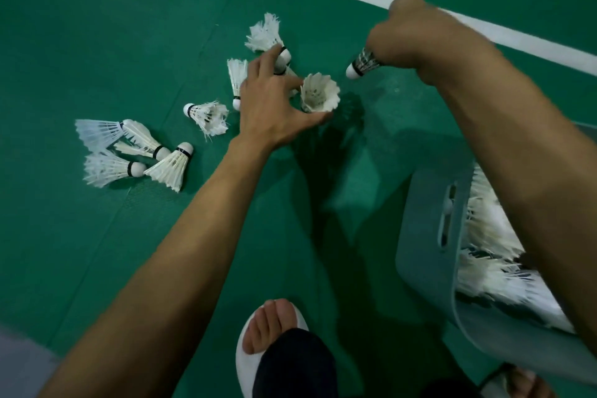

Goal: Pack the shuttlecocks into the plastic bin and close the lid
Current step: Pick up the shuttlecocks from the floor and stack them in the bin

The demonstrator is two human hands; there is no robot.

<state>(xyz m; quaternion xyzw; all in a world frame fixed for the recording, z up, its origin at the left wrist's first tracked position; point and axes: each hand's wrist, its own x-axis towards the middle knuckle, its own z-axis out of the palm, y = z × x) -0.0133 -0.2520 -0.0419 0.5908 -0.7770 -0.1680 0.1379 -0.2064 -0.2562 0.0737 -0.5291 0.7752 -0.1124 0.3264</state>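
While your R hand (407, 35) is gripping one shuttlecock (363, 63), your L hand (274, 107) is hovering spread & empty over an upright shuttle (319, 97), so you're prob. mid-gather, needing next to pinch it & carry both to the plastic bin (429, 236) under your R arm.

Right hand (410, 32) grips a shuttlecock (361, 64); left hand (274, 107) splayed.
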